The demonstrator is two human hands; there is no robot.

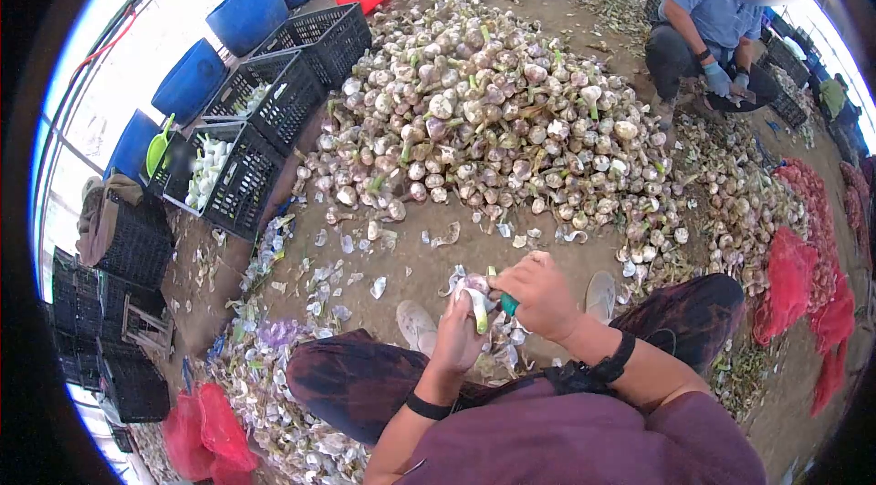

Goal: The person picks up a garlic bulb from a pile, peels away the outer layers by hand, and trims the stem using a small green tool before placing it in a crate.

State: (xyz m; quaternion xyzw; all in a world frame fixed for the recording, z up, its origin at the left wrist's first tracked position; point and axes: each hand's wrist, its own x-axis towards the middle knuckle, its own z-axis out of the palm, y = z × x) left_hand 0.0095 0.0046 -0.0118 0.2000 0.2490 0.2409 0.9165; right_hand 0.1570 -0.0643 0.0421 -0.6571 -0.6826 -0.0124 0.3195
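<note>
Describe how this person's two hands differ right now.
The left hand holds a garlic bulb with a pale stem, while the right hand grips something green, mostly hidden. The left hand sits lower in the picture; the right hand is higher and farther forward. Both are bare, close together, and each has a dark band at the wrist.

The person wears a plain, dark purple-red shirt point(575, 439), and the right arm is bare below its short-looking sleeve point(686, 414). The trousers point(342, 380) are dark with blotchy reddish-brown patches, and the shoes point(416, 326) are pale. The left hand point(456, 339) and right hand point(540, 295) are bare, with black bands point(614, 357) round both wrists.
</note>
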